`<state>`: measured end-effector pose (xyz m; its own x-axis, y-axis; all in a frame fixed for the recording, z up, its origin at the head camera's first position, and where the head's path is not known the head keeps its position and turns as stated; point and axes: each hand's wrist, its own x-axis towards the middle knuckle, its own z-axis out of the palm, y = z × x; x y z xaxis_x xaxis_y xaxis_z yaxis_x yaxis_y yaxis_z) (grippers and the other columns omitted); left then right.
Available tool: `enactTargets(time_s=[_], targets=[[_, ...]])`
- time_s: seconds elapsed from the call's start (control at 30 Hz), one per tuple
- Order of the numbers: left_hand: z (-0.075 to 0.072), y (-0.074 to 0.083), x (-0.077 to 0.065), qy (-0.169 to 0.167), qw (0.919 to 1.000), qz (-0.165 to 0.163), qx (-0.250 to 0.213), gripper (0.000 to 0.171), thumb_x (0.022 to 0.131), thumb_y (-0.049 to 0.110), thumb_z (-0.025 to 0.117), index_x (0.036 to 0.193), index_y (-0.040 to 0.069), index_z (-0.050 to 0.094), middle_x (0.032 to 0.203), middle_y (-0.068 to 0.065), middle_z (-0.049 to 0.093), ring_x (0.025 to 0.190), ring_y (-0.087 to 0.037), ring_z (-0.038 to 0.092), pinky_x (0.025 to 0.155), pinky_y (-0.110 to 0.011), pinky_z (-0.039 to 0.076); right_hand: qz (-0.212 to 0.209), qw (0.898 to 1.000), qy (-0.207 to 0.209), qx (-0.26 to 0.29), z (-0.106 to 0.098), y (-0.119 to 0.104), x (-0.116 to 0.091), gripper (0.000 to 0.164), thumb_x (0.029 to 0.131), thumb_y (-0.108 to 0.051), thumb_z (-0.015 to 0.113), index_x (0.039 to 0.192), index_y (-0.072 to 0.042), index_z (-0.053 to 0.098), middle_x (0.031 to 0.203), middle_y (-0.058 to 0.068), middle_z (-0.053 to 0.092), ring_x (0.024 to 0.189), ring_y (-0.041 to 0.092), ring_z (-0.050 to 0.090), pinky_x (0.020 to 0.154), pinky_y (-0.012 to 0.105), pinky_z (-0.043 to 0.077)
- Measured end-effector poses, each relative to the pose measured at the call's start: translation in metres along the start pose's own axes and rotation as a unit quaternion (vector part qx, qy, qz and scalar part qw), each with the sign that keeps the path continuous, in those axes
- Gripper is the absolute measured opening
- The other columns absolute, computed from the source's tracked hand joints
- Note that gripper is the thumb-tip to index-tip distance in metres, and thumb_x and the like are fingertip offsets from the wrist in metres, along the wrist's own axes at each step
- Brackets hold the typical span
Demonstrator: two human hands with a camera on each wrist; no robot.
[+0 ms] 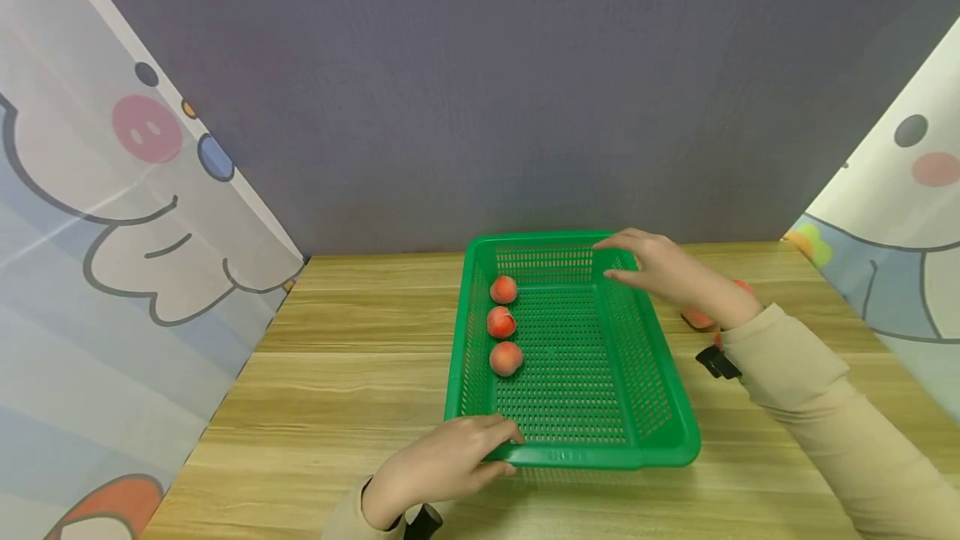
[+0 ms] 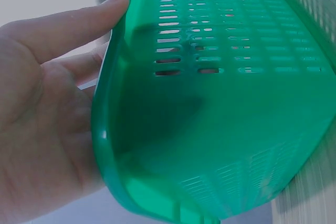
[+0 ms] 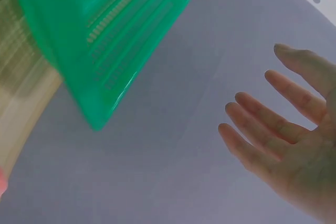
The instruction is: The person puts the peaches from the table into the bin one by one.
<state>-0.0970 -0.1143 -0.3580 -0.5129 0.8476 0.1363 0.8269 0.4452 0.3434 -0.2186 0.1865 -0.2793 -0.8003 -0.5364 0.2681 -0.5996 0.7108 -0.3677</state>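
Note:
A green plastic basket (image 1: 570,456) with slotted walls stands on the table. Three peaches (image 1: 501,322) lie in a row along its left inner side. My left hand (image 1: 450,458) grips the near rim at the left corner; in the left wrist view the thumb (image 2: 79,27) lies along one side of the rim, other fingers partly hidden behind it. Over the far right rim hovers my right hand (image 1: 656,265), its fingers (image 3: 257,129) spread and holding nothing. Beneath the right forearm, reddish peach-like pieces (image 1: 699,320) are partly hidden, right of the basket.
The wood-grain table (image 1: 360,373) runs back to a plain grey wall panel (image 1: 480,107). Cartoon-printed sheets (image 1: 90,273) stand at both sides. A black wrist strap piece (image 1: 717,362) hangs under the right cuff.

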Motion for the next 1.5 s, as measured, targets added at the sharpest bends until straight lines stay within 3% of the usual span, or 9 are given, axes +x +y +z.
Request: enactTargets(time_s=[0.13,0.37,0.63,0.97,1.27,1.5], targets=[[-0.001,0.0,0.0,-0.004,1.0,-0.005,-0.003,0.02,0.083,0.019,0.062,0.1,0.012,0.055,0.09,0.006,0.057,0.075,0.004,0.048,0.066,-0.006,0.037,0.025,1.0,0.002,0.002,-0.006,0.009,-0.009,0.039,0.083,-0.012,0.062,0.118,0.001,0.052,0.117,0.024,0.05,0.106,0.039,0.046,0.087,0.052,0.038],[0.0,0.0,0.0,-0.006,1.0,-0.004,-0.007,0.021,0.083,0.019,0.062,0.101,0.012,0.055,0.091,0.006,0.058,0.076,0.003,0.049,0.067,-0.006,0.037,0.032,0.999,0.036,-0.003,-0.008,0.03,-0.024,0.035,0.082,-0.006,0.062,0.115,0.003,0.054,0.112,0.023,0.053,0.104,0.039,0.048,0.083,0.052,0.039],[0.0,0.0,0.0,-0.008,0.9999,-0.005,-0.007,0.021,0.083,0.019,0.062,0.101,0.012,0.055,0.091,0.006,0.058,0.077,0.004,0.049,0.067,-0.006,0.037,0.084,0.996,0.022,0.003,-0.013,0.049,-0.04,0.037,0.085,-0.014,0.058,0.117,0.003,0.052,0.113,0.028,0.051,0.103,0.042,0.046,0.081,0.054,0.039],[0.0,0.0,-0.001,-0.012,0.9998,-0.01,-0.01,0.021,0.084,0.019,0.061,0.102,0.012,0.055,0.093,0.006,0.058,0.079,0.003,0.05,0.068,-0.007,0.038,0.109,0.994,0.008,0.001,-0.011,0.072,-0.062,0.039,0.085,-0.015,0.058,0.114,0.01,0.051,0.112,0.031,0.051,0.097,0.046,0.051,0.077,0.056,0.04],[0.001,-0.001,0.0,-0.01,0.9999,-0.011,-0.006,0.02,0.084,0.021,0.06,0.102,0.013,0.055,0.094,0.006,0.058,0.079,0.003,0.05,0.069,-0.008,0.039,0.12,0.993,-0.001,0.006,-0.006,0.093,-0.086,0.033,0.084,-0.005,0.056,0.113,0.011,0.051,0.111,0.033,0.05,0.098,0.049,0.048,0.076,0.057,0.04],[0.001,-0.001,-0.001,-0.011,0.9998,-0.013,-0.007,0.02,0.084,0.021,0.061,0.102,0.013,0.055,0.095,0.006,0.058,0.081,0.002,0.051,0.07,-0.01,0.04,0.137,0.991,-0.004,-0.001,0.002,0.103,-0.099,0.036,0.081,-0.01,0.062,0.11,0.011,0.053,0.107,0.033,0.053,0.094,0.048,0.051,0.073,0.055,0.043]])
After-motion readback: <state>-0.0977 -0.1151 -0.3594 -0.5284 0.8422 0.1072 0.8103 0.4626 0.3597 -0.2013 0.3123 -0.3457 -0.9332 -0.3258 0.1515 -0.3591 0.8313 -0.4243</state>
